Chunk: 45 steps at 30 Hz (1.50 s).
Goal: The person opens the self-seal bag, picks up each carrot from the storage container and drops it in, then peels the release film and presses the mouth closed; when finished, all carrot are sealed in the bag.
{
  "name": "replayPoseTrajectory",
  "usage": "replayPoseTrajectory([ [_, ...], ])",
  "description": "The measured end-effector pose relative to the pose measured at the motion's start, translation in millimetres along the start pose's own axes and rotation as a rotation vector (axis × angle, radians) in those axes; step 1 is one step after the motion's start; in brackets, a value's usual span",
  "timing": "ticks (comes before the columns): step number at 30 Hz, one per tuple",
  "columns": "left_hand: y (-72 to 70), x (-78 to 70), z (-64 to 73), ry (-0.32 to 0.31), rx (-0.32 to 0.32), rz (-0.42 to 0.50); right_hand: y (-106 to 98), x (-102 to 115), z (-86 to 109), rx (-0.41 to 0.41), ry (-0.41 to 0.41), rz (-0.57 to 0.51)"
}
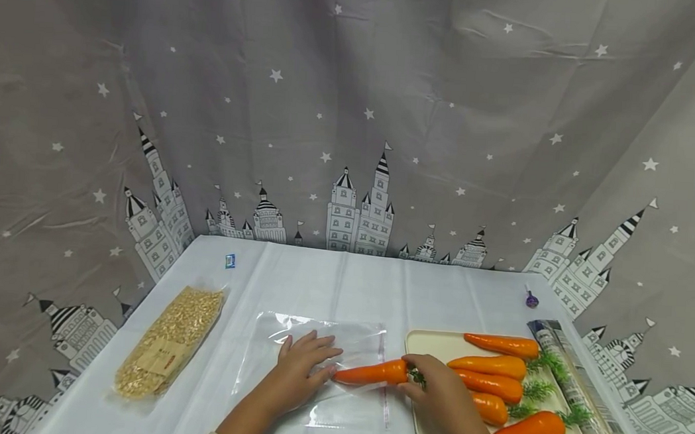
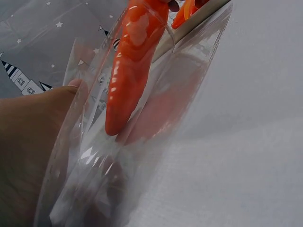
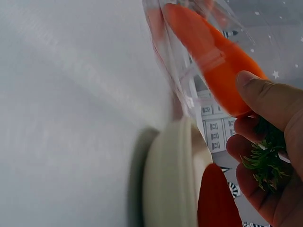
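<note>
My right hand (image 1: 437, 390) grips an orange carrot (image 1: 372, 372) by its thick end, thumb pressed on it and green leaves (image 3: 266, 161) among the fingers. Its narrow end points left and lies inside a clear plastic bag (image 1: 344, 412), with film over most of its length in the right wrist view. On the bag rests my left hand (image 1: 302, 373), fingers spread and fairly straight, thumb right by the carrot's tip. The left wrist view shows the film lifted around the carrot, the thumb (image 2: 75, 85) at the film's edge.
A cream tray (image 1: 429, 340) on the right bears several more carrots (image 1: 488, 387). Beyond it lies a long clear-wrapped package (image 1: 582, 391). At left is a bag of pale grains (image 1: 169, 342). A small purple item (image 1: 531, 299) and a blue packet (image 1: 230, 261) lie farther back.
</note>
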<state>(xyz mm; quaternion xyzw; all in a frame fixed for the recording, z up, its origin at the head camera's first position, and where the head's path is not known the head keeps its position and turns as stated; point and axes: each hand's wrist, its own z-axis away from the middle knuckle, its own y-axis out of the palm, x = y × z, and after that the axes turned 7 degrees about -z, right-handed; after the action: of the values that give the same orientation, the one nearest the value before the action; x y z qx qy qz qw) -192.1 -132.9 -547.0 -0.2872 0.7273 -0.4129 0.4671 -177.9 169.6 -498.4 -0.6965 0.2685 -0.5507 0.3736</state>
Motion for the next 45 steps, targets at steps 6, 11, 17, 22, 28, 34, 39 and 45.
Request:
replayPoseTrajectory([
  [6,-0.1,-0.3,0.1,0.012,0.002,-0.012,7.3,5.4,-6.3,0.035,0.009,-0.004],
  [11,-1.3,-0.3,0.5,0.031,-0.002,-0.004,11.0,10.6,-10.3,0.078,-0.002,-0.031],
  [17,0.0,0.2,1.9,0.047,-0.012,0.004,12.5,13.1,-12.5,0.138,-0.002,-0.091],
  [22,0.0,-1.1,2.2,0.051,-0.021,0.008,13.3,13.0,-13.4,0.162,-0.022,-0.111],
  [28,-1.1,-2.1,1.5,0.046,-0.02,0.009,14.7,12.5,-17.7,0.185,-0.05,-0.134],
  [34,-1.7,-0.4,2.0,0.043,-0.017,0.015,16.2,17.2,-26.7,0.281,-0.022,-0.18],
  [39,-1.2,0.9,2.1,0.045,-0.007,0.014,17.1,22.8,-31.6,0.325,-0.003,-0.196],
  [45,-1.7,-0.2,2.0,0.07,-0.033,0.011,22.9,26.5,-33.7,0.3,-0.026,-0.185],
])
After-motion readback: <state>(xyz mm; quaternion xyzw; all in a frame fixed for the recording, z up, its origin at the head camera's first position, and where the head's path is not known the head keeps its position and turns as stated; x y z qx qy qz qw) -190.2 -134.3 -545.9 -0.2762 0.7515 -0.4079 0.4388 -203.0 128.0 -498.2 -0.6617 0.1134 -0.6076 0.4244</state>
